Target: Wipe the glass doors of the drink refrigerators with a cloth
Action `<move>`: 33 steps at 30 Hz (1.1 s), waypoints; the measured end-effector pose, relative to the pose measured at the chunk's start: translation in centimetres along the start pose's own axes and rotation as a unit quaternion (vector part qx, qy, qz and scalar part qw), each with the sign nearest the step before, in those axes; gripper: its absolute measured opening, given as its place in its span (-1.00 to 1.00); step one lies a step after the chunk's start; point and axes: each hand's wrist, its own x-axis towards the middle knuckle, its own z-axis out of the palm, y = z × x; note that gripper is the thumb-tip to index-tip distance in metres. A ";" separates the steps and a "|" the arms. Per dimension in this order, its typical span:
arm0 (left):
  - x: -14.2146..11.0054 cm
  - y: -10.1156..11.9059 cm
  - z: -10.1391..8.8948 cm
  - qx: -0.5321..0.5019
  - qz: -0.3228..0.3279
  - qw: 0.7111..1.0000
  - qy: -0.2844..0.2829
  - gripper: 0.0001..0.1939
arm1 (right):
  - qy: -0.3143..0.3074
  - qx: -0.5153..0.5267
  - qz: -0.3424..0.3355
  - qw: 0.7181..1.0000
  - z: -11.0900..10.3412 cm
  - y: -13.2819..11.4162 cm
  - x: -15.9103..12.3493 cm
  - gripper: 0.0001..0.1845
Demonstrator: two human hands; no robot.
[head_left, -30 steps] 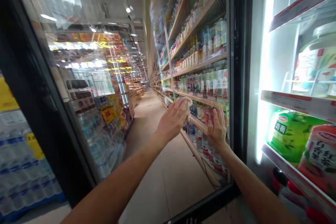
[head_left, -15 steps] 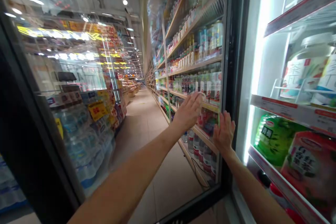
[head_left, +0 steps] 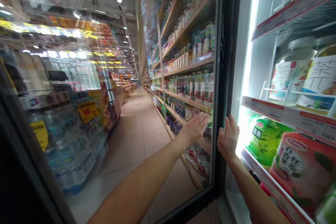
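Observation:
I stand at an open cooler whose glass door [head_left: 118, 87] swings out to my left. My left hand [head_left: 195, 129] lies flat against the glass near its hinge side, fingers stretched out together, and I see nothing in it. My right hand [head_left: 228, 138] rests on the door's black frame [head_left: 223, 59], fingers spread and pointing up, holding nothing. Both forearms reach in from the bottom of the view.
Lit cooler shelves on the right hold a green drink bottle [head_left: 265, 140], a pink one [head_left: 301, 168] and tea jars [head_left: 288, 73] above a price rail [head_left: 275, 112]. Through the glass run a shop aisle [head_left: 133, 129], drink shelves [head_left: 189, 66] and stacked water packs [head_left: 68, 147].
Both hands have slid lower on the door. The door's frame and the cooler shelves have shifted left in my view. A pale patch seen by my left fingertips earlier no longer shows.

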 end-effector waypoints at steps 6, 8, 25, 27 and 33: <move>-2.5 -1.4 -1.2 0.000 0.083 0.997 -0.007 -0.61 | -0.007 0.006 -0.012 1.000 0.6 -1.1 -0.3 -0.47; -1.8 -4.6 -3.1 0.030 -0.021 0.999 0.039 -0.60 | -0.007 0.018 -0.019 1.000 1.0 -2.2 -0.1 -0.47; -5.6 -12.5 -10.3 0.089 -0.160 0.977 0.112 -0.64 | 0.028 0.118 -0.069 0.990 3.5 -12.3 4.1 -0.43; -7.4 -10.8 -9.7 0.066 -0.063 0.993 0.071 -0.64 | 0.036 0.129 -0.083 0.988 3.7 -13.7 4.9 -0.43; -9.6 -14.4 -12.5 0.092 -0.180 0.972 0.119 -0.64 | 0.028 0.132 -0.071 0.988 4.0 -16.1 6.2 -0.46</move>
